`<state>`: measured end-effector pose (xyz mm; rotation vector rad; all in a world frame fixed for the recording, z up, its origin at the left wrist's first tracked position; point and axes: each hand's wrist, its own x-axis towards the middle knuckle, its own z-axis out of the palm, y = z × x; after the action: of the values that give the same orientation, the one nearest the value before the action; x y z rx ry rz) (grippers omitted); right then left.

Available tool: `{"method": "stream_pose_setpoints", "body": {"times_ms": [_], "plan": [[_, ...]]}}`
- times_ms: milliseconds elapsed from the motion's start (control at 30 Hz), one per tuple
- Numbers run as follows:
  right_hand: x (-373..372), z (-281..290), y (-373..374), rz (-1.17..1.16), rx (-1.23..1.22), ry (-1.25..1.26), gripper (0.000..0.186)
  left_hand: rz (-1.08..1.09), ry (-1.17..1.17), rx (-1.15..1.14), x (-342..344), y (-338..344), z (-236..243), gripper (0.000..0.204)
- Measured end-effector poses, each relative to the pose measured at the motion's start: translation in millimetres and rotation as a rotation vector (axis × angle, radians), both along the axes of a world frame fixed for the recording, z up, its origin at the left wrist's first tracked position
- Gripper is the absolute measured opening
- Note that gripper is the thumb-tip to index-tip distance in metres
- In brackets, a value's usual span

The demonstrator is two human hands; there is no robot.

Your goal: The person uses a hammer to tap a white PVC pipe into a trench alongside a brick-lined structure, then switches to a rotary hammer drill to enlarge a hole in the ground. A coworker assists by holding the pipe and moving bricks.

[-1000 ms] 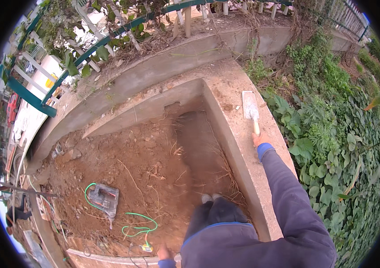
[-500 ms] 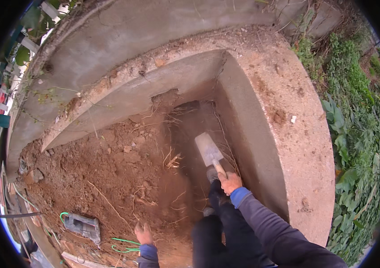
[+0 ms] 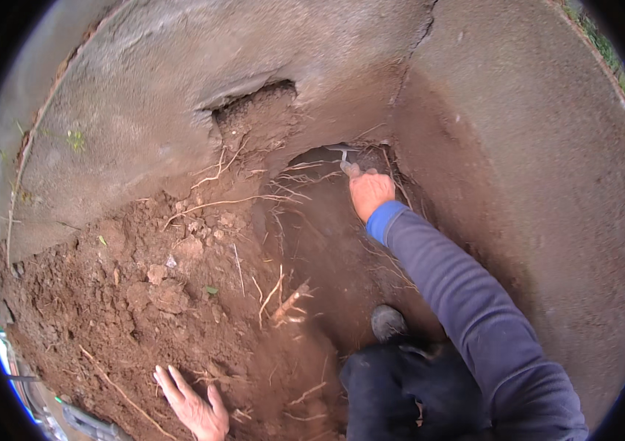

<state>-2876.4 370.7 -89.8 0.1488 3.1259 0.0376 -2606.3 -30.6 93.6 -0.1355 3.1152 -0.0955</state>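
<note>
My right hand reaches far into the dug pit and is wrapped round a trowel. Only a little of the trowel shows past my fingers; its blade is mostly hidden in the dark hollow at the foot of the concrete wall. Thin roots stretch across that hollow, just left of my hand. My left hand rests on the loose brown soil at the lower left, fingers spread, holding nothing.
Concrete walls meet in a cracked corner behind the pit. A broken-out notch opens in the far wall. A cut root stub sticks up mid-pit. My shoe stands on the pit floor. A dark grey tool lies lower left.
My right hand has carried the trowel forward to the hollow under the far wall. My left hand has come down onto the soil with fingers spread. The view has moved closer to the pit.
</note>
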Motion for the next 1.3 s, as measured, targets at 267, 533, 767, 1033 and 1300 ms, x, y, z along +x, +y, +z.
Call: {"method": "stream_pose_setpoints", "body": {"times_ms": [267, 533, 767, 1033, 1300], "plan": [[-45, -60, -13, 0.439, 0.310, -0.088, 0.026, 0.007, -0.070, -0.056, -8, 1, 11, 0.078], [31, 24, 22, 0.611, 0.324, -0.404, 0.018, -0.042, -0.035, 0.002, -5, -11, 14, 0.080], [-31, 3, -4, 0.306, 0.255, -0.092, 0.033, -0.012, -0.056, -0.004, -7, -7, 14, 0.081], [-48, -87, -36, 0.281, 0.367, -0.112, 0.045, 0.011, -0.090, -0.009, -13, -6, 9, 0.083], [-20, -7, 11, 0.431, 0.270, -0.210, 0.035, -0.037, -0.072, -0.006, -9, -9, 12, 0.085]]}}
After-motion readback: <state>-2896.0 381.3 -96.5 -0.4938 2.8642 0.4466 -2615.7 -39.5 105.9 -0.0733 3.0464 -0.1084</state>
